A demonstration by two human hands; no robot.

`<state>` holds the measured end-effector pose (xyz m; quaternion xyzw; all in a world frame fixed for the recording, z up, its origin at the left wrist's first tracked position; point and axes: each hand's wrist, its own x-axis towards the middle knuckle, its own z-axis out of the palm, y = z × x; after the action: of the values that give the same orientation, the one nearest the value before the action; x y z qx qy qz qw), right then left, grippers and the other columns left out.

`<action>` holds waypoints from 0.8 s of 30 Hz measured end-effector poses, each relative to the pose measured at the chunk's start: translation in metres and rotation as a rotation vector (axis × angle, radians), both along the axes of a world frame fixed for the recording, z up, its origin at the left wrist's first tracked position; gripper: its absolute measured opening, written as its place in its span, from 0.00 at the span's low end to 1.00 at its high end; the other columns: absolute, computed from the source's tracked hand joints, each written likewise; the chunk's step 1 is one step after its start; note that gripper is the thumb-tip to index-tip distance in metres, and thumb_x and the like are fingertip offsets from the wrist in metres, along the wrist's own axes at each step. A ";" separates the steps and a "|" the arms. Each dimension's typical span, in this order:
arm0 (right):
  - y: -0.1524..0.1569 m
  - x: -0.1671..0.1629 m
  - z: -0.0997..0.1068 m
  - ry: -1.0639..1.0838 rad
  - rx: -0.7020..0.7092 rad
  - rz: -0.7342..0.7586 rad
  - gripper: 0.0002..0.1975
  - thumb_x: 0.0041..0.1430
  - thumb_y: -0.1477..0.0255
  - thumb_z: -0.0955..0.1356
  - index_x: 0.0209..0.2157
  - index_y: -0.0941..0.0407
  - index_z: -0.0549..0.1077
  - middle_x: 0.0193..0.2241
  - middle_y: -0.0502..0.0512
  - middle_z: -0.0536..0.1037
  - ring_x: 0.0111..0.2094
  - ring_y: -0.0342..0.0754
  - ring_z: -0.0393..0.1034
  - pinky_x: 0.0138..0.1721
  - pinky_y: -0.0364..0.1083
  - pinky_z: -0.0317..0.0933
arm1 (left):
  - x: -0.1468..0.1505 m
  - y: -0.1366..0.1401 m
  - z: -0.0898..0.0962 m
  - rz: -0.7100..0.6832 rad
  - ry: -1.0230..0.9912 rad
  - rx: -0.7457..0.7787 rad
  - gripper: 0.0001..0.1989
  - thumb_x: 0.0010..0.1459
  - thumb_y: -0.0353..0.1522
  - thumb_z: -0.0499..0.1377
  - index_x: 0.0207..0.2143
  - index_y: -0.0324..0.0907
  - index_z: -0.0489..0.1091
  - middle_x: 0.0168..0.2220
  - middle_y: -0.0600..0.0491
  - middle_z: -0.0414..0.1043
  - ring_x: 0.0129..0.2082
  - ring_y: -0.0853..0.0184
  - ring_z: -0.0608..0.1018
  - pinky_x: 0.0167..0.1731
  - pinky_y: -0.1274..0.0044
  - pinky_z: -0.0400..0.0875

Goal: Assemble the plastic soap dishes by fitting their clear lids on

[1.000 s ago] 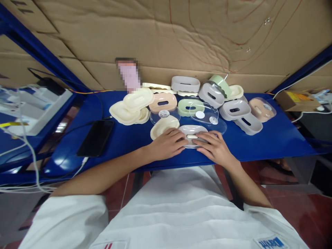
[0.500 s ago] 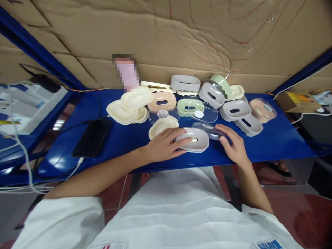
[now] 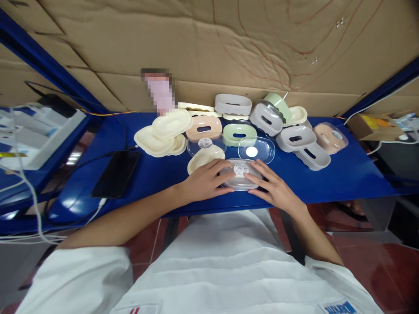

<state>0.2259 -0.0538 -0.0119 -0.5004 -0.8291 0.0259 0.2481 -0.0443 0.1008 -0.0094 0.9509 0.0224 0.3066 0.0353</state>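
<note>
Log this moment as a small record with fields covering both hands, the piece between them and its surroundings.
Left hand: touching the left end of a clear oval plastic lid
Right hand: touching the lid's right end
Under the lid: grey oval plastic box; whether the lid is fully seated cannot be told
Beyond the lid: pale green oval plastic box, second clear oval plastic lid with a white round label
Beside the left hand: shallow cream oval plastic dish
To the left: black rectangular phone
Surface: glossy blue tabletop

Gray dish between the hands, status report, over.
Left hand, right hand at opposite ends. Clear lid over gray dish, sticker facing up. Cream dish crowding left hand.
</note>
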 end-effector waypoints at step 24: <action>-0.121 0.235 -0.018 -0.009 0.447 -1.189 0.42 0.62 0.39 0.69 0.65 0.55 0.77 0.62 0.75 0.77 0.63 0.71 0.74 0.62 0.65 0.67 | 0.003 -0.002 0.009 0.242 -0.004 0.132 0.08 0.71 0.34 0.60 0.38 0.41 0.77 0.39 0.49 0.79 0.39 0.60 0.79 0.47 0.66 0.73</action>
<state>0.4609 -0.1747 -0.0302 -0.8116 -0.3958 -0.2920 0.3152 -0.0416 0.0989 -0.0006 0.9410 0.1167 0.3112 -0.0645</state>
